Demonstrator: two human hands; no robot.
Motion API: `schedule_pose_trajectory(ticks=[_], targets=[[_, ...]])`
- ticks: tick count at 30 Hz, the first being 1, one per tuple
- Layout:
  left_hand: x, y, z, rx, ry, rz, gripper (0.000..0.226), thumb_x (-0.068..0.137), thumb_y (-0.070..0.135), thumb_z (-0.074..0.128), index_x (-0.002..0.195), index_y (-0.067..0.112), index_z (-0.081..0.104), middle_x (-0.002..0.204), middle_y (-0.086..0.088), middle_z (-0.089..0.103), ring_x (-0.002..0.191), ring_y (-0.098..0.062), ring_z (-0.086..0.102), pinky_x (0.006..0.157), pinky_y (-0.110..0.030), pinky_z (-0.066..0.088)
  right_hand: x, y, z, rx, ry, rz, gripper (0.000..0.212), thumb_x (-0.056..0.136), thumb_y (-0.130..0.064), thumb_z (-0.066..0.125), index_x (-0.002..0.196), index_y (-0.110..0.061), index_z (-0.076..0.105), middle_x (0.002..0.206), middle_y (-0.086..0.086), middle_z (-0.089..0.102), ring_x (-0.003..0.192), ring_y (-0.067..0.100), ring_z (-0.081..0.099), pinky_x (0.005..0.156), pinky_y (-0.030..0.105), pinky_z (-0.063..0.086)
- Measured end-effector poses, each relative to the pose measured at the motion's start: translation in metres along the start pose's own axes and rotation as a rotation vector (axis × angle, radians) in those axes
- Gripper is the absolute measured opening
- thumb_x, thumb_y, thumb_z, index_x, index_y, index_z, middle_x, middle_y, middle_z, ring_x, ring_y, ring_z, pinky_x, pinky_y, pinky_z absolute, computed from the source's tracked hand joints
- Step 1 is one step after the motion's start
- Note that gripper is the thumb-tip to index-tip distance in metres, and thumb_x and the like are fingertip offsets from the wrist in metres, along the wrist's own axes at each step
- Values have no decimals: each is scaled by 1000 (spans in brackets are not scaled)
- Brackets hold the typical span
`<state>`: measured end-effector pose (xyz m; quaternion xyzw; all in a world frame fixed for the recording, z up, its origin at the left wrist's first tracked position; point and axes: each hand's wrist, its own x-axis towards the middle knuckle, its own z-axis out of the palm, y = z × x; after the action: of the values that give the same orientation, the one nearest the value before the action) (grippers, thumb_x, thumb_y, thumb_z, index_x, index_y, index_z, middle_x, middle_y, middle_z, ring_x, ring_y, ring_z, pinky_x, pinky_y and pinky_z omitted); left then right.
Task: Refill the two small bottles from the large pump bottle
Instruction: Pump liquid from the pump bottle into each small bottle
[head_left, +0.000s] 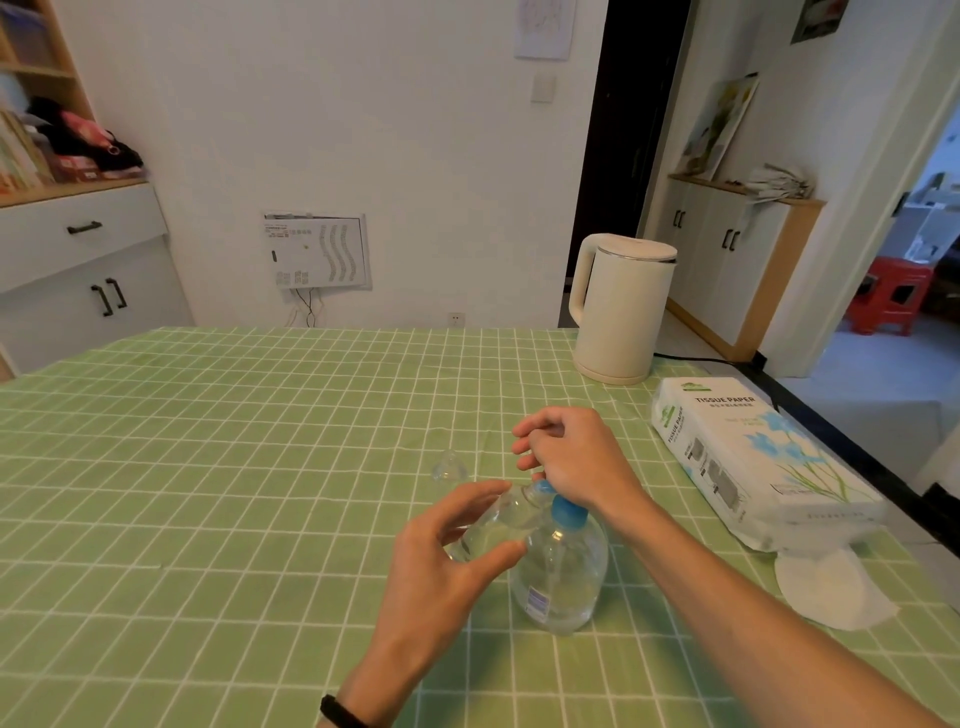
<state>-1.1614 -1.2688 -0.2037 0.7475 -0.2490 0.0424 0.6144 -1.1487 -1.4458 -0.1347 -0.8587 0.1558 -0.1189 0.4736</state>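
Clear small bottle (493, 522) tilted against upright pump bottle (558, 571) — blue-topped.

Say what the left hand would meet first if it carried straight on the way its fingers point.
Most likely the blue pump top of the large pump bottle; the left hand aims the small bottle at it. The right hand lies just beyond; depth is unclear.

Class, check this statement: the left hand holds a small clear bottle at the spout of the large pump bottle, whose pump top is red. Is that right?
Not quite. The head view shows the pump top is blue, not red. The rest holds: the left hand holds the small clear bottle at the spout of the large pump bottle.
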Motion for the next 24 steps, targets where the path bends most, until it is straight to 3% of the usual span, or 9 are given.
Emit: schedule_pose_trajectory(ticks=[5,11,17,24], targets=[[1,4,-2,5,-1,0,49,76,21,92,118,40,75,112,26,78,110,4,71,93,-9,49,3,-10,-6,-123,-35,-67,20,100,-19,58,89,-32,69,86,-5,79,75,8,76,70,28,59],[1,3,-2,14,-6,3,48,77,18,92,118,37,75,110,25,78,107,4,72,90,-6,49,0,-4,-1,-2,-6,-4,30,98,-4,50,93,-22,74,89,-5,79,73,8,76,63,22,54],[-2,-1,0,5,-4,-11,49,76,18,93,120,32,76,112,22,79,108,2,73,94,-14,53,-2,1,1,4,-2,-5,30,99,-2,48,100,-18,74,91,-5,78,76,8,75,64,18,51],[-1,1,-1,19,-9,-4,48,77,18,92,119,35,76,111,23,79,109,2,72,94,-13,52,-3,0,0,-5,-6,1,27,100,-5,50,100,-19,73,92,-5,78,76,9,76,64,20,53]])
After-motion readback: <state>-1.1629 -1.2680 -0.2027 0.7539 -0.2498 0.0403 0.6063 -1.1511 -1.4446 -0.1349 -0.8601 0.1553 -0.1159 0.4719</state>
